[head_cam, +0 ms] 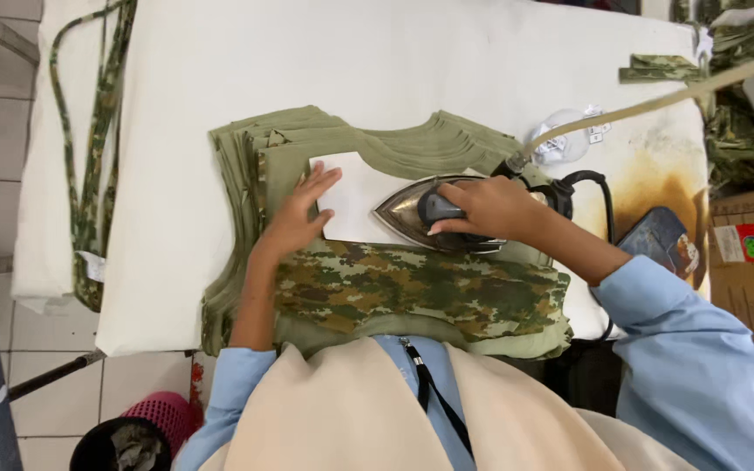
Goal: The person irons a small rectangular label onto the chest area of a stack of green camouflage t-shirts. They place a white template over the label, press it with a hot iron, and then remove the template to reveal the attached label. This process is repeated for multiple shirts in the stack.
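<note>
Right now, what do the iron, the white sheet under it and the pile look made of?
Iron: soleplate looks like polished metal, shiny and reflective; handle under the right hand dark, probably plastic.
White sheet: flat, crisp-edged, probably paper or thin card; left hand rests on it.
Pile: soft woven fabric, matte, olive and camouflage print, layered edges showing.

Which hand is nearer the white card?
Left. The left hand lies flat with its fingers on the white card's left edge. The right hand grips the iron handle; the iron sits on the card's right side, so that hand is above it.
</note>
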